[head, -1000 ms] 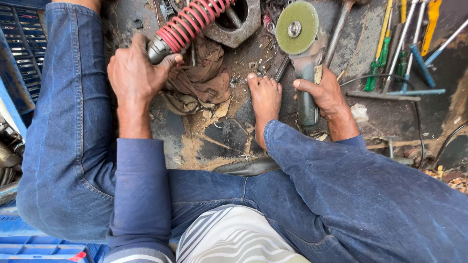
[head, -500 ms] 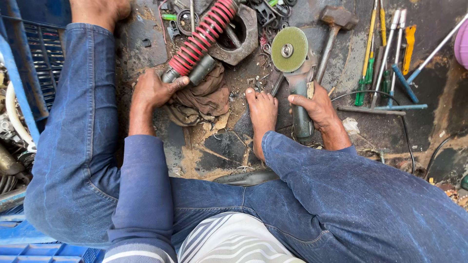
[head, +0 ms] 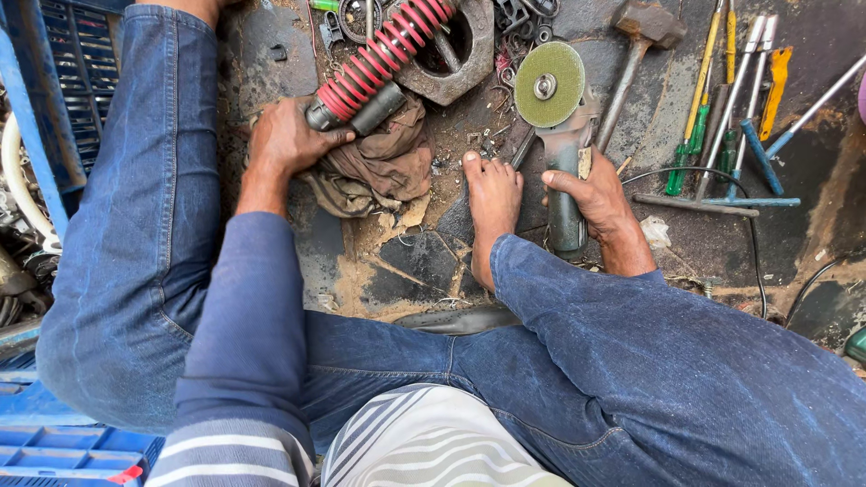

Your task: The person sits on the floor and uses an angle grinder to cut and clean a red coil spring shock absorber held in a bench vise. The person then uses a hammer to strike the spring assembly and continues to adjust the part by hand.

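My left hand (head: pixel 287 137) grips the lower end of a shock absorber with a red coil spring (head: pixel 383 50), which lies slanted over a brown rag (head: pixel 383 162) on the dirty floor. My right hand (head: pixel 591 194) is closed around the dark body of an angle grinder (head: pixel 561 126), whose round green disc (head: pixel 548 84) faces up. My bare foot (head: pixel 492 203) rests on the ground between both hands, next to the grinder.
A heavy metal ring (head: pixel 456 59) lies under the spring's far end. A hammer (head: pixel 631 54), several screwdrivers (head: pixel 699 117) and wrenches (head: pixel 753 108) lie at right, with a black cable (head: pixel 753 261). Blue plastic crates (head: pixel 50 99) stand at left.
My head has tipped, so everything sits lower in view. Both hands keep their holds; the left hand with the spring end has slid slightly toward me over the rag.
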